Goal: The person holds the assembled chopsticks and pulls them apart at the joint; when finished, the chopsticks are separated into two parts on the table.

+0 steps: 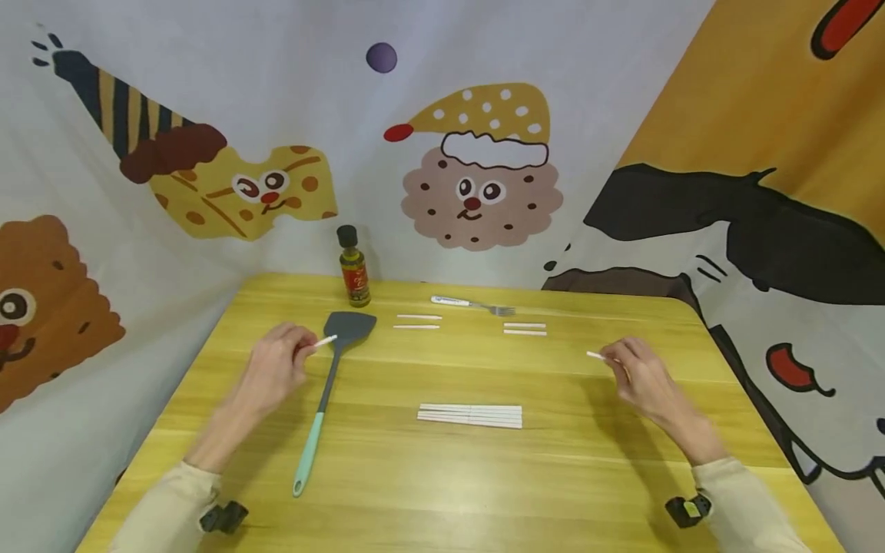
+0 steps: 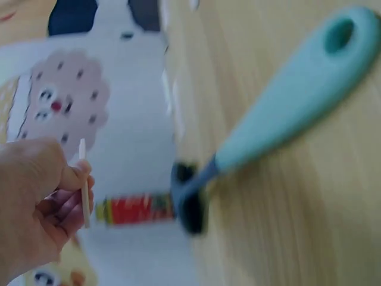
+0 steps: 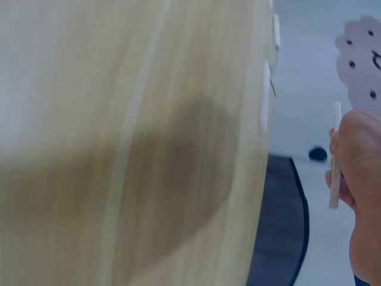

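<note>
My left hand [image 1: 275, 362] pinches a short white stick [image 1: 326, 341] between thumb and fingers, raised over the table beside the spatula [image 1: 351, 326]. In the left wrist view that stick has a narrower tip, and the spatula's mint-green handle [image 2: 286, 104] lies close by. On the right side, my right hand [image 1: 643, 384] holds another short white stick [image 3: 336, 179] by its middle, above the wood and casting a shadow. Two short white sticks [image 1: 416, 327] lie at the back centre, with two more [image 1: 525, 332] to their right. Several longer white sticks [image 1: 470, 415] lie side by side between the hands.
A dark-capped bottle [image 1: 356, 280] with a red label stands at the back left of the wooden table [image 1: 442, 491]. A fork [image 1: 452, 301] with a white handle lies near the back edge. Behind hangs a cartoon-printed cloth [image 1: 622, 77].
</note>
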The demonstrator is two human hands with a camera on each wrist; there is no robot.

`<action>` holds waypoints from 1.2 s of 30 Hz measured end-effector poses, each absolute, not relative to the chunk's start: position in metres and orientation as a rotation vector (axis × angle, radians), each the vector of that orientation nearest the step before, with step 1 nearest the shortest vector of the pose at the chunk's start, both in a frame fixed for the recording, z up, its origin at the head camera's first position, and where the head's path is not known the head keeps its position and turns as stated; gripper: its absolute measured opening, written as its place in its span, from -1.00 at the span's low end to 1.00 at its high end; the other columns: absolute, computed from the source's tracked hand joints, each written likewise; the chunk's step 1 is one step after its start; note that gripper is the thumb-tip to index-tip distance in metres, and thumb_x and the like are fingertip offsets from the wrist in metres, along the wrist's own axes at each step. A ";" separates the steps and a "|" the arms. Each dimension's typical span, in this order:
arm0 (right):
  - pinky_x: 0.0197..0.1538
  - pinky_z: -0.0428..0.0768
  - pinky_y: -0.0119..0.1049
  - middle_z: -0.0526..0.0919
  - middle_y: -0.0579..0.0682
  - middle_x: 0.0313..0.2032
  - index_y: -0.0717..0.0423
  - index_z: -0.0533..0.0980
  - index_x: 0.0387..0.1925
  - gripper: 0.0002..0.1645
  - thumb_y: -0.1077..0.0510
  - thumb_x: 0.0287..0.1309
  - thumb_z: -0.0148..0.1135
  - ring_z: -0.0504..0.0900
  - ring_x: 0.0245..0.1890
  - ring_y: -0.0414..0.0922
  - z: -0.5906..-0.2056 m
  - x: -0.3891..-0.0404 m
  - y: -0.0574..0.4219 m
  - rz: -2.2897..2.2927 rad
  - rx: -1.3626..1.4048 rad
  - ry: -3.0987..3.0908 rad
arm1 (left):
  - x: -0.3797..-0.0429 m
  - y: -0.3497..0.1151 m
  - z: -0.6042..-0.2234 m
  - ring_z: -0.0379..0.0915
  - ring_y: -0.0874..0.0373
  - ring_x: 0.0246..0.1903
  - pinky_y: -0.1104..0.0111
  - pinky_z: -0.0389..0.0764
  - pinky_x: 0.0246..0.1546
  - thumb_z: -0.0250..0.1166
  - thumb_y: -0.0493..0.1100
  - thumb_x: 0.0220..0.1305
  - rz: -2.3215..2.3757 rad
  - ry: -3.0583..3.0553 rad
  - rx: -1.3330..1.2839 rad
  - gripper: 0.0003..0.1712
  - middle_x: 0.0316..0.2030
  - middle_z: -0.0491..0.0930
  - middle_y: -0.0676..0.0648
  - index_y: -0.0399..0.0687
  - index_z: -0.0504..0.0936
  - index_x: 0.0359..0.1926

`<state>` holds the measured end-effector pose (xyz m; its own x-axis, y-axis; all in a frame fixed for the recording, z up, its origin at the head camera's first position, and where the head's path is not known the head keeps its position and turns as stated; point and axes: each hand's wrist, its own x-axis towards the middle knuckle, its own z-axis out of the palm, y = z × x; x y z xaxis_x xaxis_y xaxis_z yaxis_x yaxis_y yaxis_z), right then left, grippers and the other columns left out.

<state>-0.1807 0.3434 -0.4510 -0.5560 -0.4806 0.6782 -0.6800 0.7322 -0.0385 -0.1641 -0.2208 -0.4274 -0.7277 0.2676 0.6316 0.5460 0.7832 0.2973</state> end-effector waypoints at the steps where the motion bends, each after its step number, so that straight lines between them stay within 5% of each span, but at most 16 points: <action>1: -0.39 0.56 -0.13 0.61 0.13 -0.36 0.30 0.60 -0.31 -0.71 0.56 -0.12 0.37 0.56 -0.37 0.04 -0.453 -0.182 0.342 0.381 0.906 -2.298 | -0.167 -0.216 -0.428 0.52 0.02 -0.46 0.20 0.65 -0.49 0.41 -0.57 0.03 -0.637 -2.425 -0.645 -0.84 -0.45 0.60 -0.17 -0.34 0.65 -0.39; 11: -0.34 0.64 -0.08 0.64 0.08 -0.35 0.22 0.65 -0.30 -0.75 0.51 -0.03 0.41 0.60 -0.33 0.01 -0.470 -0.207 0.304 0.405 0.942 -2.318 | -0.209 -0.159 -0.435 0.62 0.02 -0.30 0.21 0.71 -0.26 0.36 -0.34 0.30 -0.614 -2.693 -0.723 -0.97 -0.34 0.66 -0.09 -0.22 0.72 -0.29; 19: -0.32 0.66 -0.12 0.67 0.04 -0.36 0.19 0.68 -0.29 -0.82 0.43 0.05 0.44 0.63 -0.35 -0.03 -0.477 -0.225 0.292 0.411 0.950 -2.369 | -0.233 -0.138 -0.445 0.60 0.07 -0.33 0.25 0.68 -0.34 0.32 -0.41 0.27 -0.662 -2.748 -0.768 -0.91 -0.31 0.65 -0.10 -0.21 0.73 -0.26; 36: -0.16 0.73 -0.08 0.71 0.08 -0.29 0.19 0.73 -0.26 -0.83 0.41 0.08 0.43 0.68 -0.27 0.02 -0.491 -0.253 0.261 0.453 0.909 -2.515 | -0.259 -0.117 -0.470 0.62 -0.01 -0.19 0.22 0.72 -0.14 0.24 -0.45 0.27 -0.688 -2.887 -0.725 -0.80 -0.22 0.62 -0.13 -0.24 0.72 -0.14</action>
